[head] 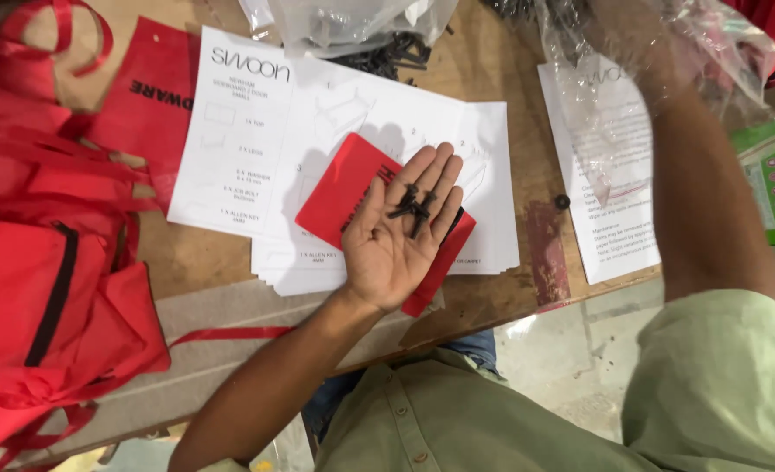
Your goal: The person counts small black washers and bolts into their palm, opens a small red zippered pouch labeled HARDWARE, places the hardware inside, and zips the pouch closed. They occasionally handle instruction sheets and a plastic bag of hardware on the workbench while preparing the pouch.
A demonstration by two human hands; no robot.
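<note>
Black screws (pixel 412 208) lie loose on the flat, spread left hand (pixel 401 232); a tilt could spill them. Right hand (pixel 641 39) reaches inside a clear bag (pixel 711 52); I cannot tell its grip.

Worn wooden workbench (pixel 492 297), pale concrete floor (pixel 571 367) below, even indoor light

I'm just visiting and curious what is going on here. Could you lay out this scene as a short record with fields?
Left hand: left hand open, palm up, above a red pouch
In palm: a few black screws
Right hand: right hand reaching into a clear plastic bag, grip hidden
Surface: wooden table
Under the pouch: white instruction sheets
At left: red fabric bags
Loose: a small black washer
</note>
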